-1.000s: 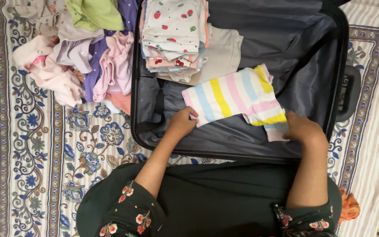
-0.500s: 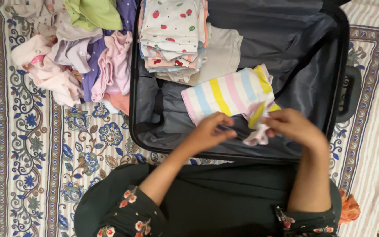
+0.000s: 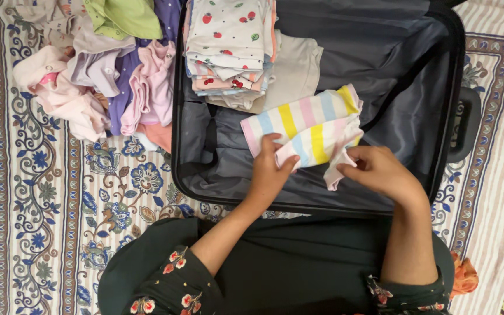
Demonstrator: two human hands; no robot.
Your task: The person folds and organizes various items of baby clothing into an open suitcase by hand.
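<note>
Striped garment (image 3: 301, 125): small, in pastel pink, blue and yellow bands, lying half-folded in the open dark suitcase (image 3: 456, 70), long axis left to right.
Left hand (image 3: 270, 169): presses its near-left edge, fingers flat.
Right hand (image 3: 380, 172): pinches the folded-over right end.
Folded stack (image 3: 228, 41): just beyond.
</note>
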